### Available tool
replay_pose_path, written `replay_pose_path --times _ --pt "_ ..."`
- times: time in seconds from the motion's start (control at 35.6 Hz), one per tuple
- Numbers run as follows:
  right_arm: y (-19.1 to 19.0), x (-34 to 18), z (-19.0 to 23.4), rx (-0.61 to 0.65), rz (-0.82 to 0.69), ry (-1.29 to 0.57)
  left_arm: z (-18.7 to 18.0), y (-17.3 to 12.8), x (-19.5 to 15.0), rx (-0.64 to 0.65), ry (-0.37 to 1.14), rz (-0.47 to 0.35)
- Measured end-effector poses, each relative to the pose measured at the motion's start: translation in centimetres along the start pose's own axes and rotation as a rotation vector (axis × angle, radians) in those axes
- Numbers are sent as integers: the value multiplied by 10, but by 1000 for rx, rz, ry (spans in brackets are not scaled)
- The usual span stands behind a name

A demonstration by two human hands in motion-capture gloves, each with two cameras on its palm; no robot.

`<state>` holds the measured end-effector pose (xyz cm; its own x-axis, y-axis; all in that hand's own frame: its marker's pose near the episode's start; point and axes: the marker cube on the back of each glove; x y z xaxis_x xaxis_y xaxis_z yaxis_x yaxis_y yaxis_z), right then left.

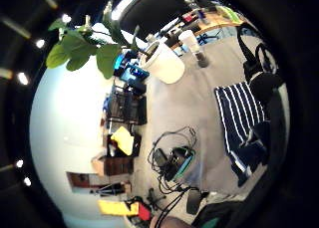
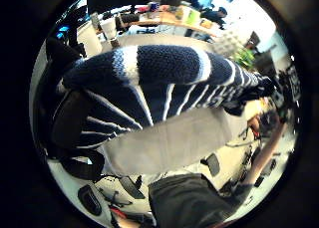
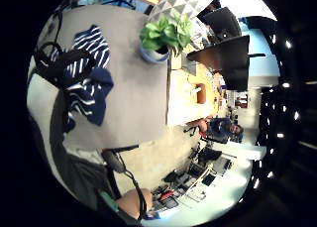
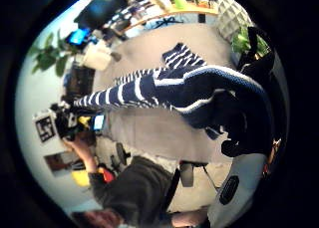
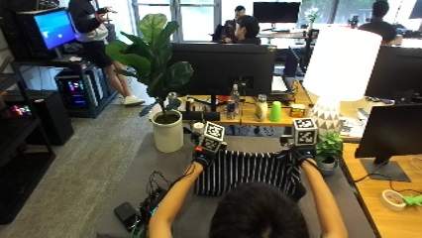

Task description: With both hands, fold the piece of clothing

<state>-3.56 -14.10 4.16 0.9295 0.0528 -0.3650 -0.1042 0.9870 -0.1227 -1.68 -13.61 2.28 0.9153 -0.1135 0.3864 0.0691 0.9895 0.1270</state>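
In the outside view I hold a navy sweater with white stripes (image 5: 247,171) stretched between both hands above the grey table (image 5: 151,163). My left hand (image 5: 204,156) grips its left top corner and my right hand (image 5: 300,153) grips the right one. The lower part hangs down toward the table, partly hidden by my head. The left thumb side palm view has the sweater (image 2: 164,83) running across to the other hand (image 2: 279,93). In the right thumb side palm view the sweater (image 4: 199,93) stretches away to the left hand (image 4: 67,121).
A small potted plant (image 5: 328,148) stands on the table beside my right hand. A large plant in a white pot (image 5: 166,131) stands at the table's far left. A dark monitor (image 5: 224,62) and a white lamp (image 5: 340,64) rise behind. Cables and devices (image 5: 141,206) lie at the near left.
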Motion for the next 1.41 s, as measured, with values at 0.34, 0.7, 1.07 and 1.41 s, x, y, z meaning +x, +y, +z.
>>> replay_pose_path --times 0.34,0.7,1.07,1.41 --pt "-38 -25 45 268 250 -168 59 -13 13 -117 80 -137" --pt "64 -27 149 -474 357 -245 157 70 74 -371 432 -17" --pt "62 -33 162 -301 486 -285 148 65 61 -384 486 -55" --pt "18 -88 38 -245 336 -338 38 37 -32 -164 649 -161"
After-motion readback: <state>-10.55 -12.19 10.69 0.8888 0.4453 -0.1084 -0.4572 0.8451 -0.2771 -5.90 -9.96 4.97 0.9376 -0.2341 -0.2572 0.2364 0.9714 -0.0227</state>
